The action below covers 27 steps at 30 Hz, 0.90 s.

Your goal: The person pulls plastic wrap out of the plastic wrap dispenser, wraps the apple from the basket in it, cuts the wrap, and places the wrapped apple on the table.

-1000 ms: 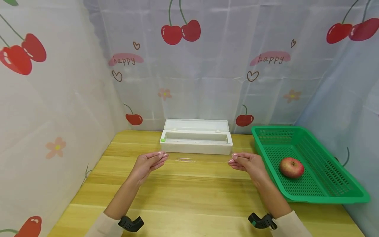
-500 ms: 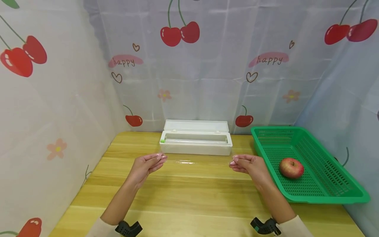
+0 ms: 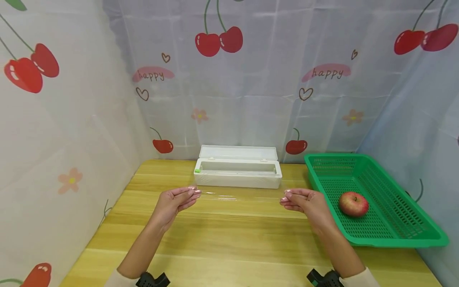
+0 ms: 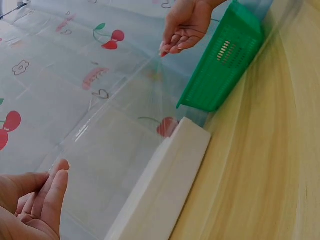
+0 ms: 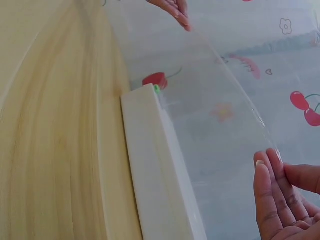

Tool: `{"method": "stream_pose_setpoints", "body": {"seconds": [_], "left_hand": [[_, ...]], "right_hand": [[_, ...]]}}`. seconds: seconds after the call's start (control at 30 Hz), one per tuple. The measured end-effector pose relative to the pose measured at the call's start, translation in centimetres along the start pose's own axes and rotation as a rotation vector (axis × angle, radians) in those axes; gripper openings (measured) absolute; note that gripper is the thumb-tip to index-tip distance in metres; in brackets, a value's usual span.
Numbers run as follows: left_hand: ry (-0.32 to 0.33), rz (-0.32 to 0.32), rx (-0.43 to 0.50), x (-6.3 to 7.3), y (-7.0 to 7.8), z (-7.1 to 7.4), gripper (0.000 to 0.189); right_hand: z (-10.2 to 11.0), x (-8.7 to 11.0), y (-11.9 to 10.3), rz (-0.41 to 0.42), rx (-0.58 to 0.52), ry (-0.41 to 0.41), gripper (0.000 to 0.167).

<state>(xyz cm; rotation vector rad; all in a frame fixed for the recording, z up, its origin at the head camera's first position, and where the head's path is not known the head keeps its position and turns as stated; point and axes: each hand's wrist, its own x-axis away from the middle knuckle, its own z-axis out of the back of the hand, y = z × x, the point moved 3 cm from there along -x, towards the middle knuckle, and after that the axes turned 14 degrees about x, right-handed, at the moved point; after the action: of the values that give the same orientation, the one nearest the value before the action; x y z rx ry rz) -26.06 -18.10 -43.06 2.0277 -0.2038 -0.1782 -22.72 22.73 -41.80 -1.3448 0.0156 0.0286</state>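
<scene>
Between both hands a sheet of clear plastic wrap (image 4: pixel 107 132) is stretched, its near edge catching light. My left hand (image 3: pixel 175 204) pinches one corner between thumb and fingers; my right hand (image 3: pixel 306 204) pinches the other corner the same way. From there the film runs back to a white wrap dispenser box (image 3: pixel 238 181), whose lid (image 3: pixel 238 152) stands raised at the back. A small green piece (image 3: pixel 197 171) sits at the box's left end. In the right wrist view the film edge slopes taut from hand to hand, above the table.
A green plastic basket (image 3: pixel 394 242) stands on the right of the wooden table (image 3: pixel 233 243), with a red apple (image 3: pixel 353 204) in it. Close behind the box hangs a cherry-printed curtain (image 3: pixel 244 107), which also encloses both sides.
Both hands have drawn slightly toward me and a little farther apart, pulling the plastic wrap with them. The box, basket and apple stay in place.
</scene>
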Motion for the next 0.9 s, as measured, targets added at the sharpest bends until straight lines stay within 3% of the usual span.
{"method": "stream_pose_setpoints", "body": {"seconds": [0.43,0.7,0.9], "left_hand": [[0.029,-0.006,-0.007,1.6,0.5,-0.6,0.042],[0.014,-0.041,-0.027,2.4,1.5,-1.3,0.041],[0.043,-0.04,-0.077,3.3,2.1,-1.8,0.042]], "right_hand": [[0.3,1.4,-0.6,-0.017,0.012,0.009,0.037],[0.5,2.4,-1.6,0.033,-0.013,0.02,0.034],[0.8,3.2,-2.2,0.064,0.0,0.022,0.032]]}}
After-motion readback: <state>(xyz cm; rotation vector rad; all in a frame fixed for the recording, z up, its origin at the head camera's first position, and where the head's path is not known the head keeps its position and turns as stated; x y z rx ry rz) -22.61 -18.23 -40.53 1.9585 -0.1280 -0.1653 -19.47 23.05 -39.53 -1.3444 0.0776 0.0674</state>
